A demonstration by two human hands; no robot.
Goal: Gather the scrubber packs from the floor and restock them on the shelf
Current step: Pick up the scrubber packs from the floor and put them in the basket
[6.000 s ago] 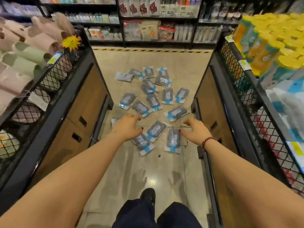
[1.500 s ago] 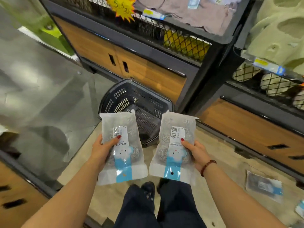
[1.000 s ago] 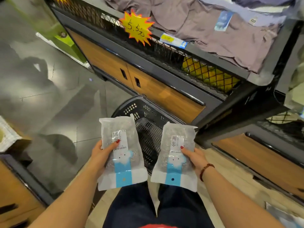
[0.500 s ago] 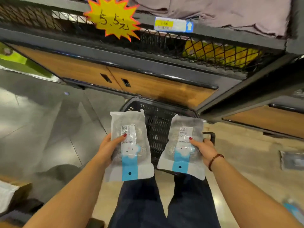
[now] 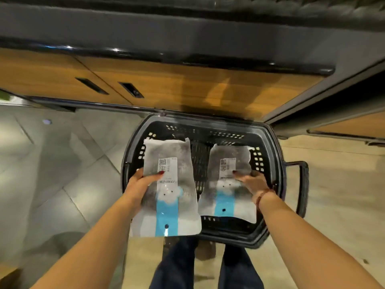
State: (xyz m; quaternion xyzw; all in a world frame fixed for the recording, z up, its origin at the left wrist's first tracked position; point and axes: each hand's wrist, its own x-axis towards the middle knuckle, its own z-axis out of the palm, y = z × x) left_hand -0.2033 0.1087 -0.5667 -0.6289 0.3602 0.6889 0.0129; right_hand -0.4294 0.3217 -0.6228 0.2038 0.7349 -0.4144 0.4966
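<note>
Nearest, below both wrists, dark trousers (image 5: 177,265) fill the bottom edge between two bare forearms. The left hand (image 5: 138,185) grips the left pack (image 5: 173,197) at its left edge. Its red-nailed thumb lies across the printed label on the front, and the other fingers curl behind, hidden by the plastic. The pack runs lengthwise away from the person, with its blue strip and hang hole on the near side of the fingers and its sealed end on the far side.

The right hand (image 5: 253,182), with a beaded bracelet (image 5: 263,196) at the wrist, pinches the right pack (image 5: 223,190) in the same way at its right edge. Its thumb lies on the front by the label, and the remaining fingers wrap round the back. The packs are side by side, with a narrow gap at thumb height, and nearly meet at their near corners.

Under and beyond the fingers of both hands, a black plastic basket (image 5: 208,122) stands on the floor (image 5: 62,174). Both packs are over its opening, and the left one's near end reaches past the rim. The basket handle (image 5: 303,184) lies folded out to the right of the right fingers.

Beyond the basket are wooden cabinet doors (image 5: 187,86), with two dark slots up and left of the left fingers. Above them runs a dark ledge (image 5: 187,32).
</note>
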